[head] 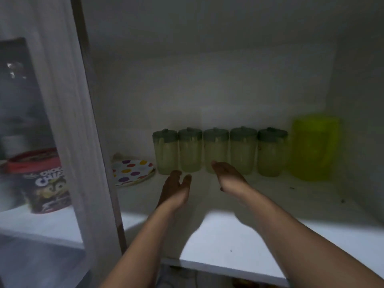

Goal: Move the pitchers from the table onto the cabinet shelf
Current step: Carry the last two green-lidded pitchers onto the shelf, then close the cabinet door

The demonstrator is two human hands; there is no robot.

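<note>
Reaching into the cabinet, the left hand (176,187) and right hand (227,176) hover with relaxed, empty fingers before five lidded pitchers (216,151) lined along the shelf (270,204).

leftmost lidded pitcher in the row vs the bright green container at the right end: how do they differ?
Colour: the leftmost pitcher is pale, cloudy green; the green container is vivid yellow-green.
Top: the pitcher wears a grey-green lid; no separate lid shows on the container.
Size: the container looks taller and wider.
Place: the pitcher stands beside the dotted plate; the container sits by the cabinet's right wall.
Both stand upright on the shelf, untouched.
</note>
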